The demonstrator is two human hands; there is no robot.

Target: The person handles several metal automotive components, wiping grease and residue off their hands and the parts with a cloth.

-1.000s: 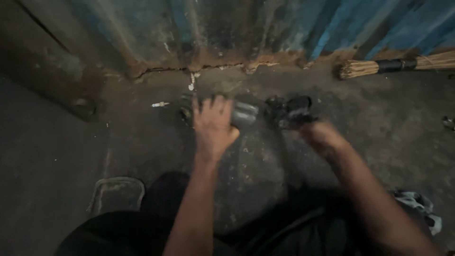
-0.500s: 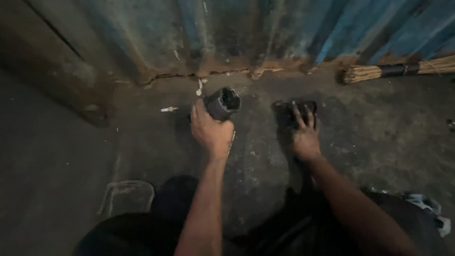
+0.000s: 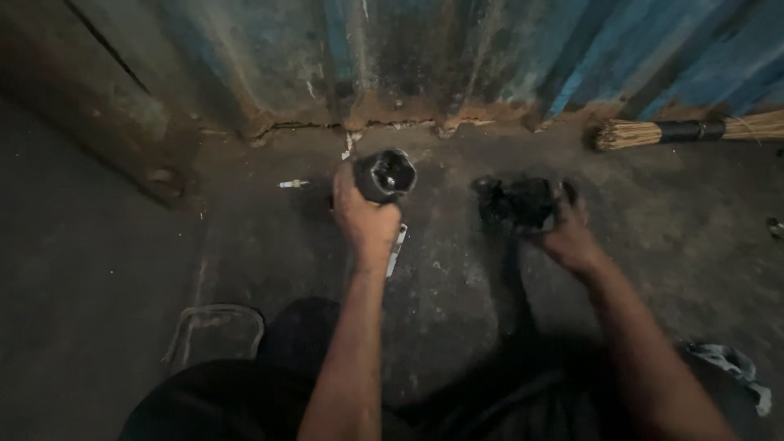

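The left hand (image 3: pixel 365 216) is clamped around a dark metal cylinder (image 3: pixel 385 174) and the right hand (image 3: pixel 567 233) grips a greasy black part (image 3: pixel 523 200); the grease could let either one slip onto the concrete floor (image 3: pixel 457 294).

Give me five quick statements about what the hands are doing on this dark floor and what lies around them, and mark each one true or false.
1. The left hand grips a dark hollow metal cylinder with its open end facing the camera. True.
2. The right hand is empty and flat on the floor. False: it closes on a black greasy lump of parts.
3. A straw broom lies by the blue corrugated metal wall. True.
4. The broom lies to the person's left. False: it is at the far right.
5. A small white object lies on the floor left of the cylinder. True.
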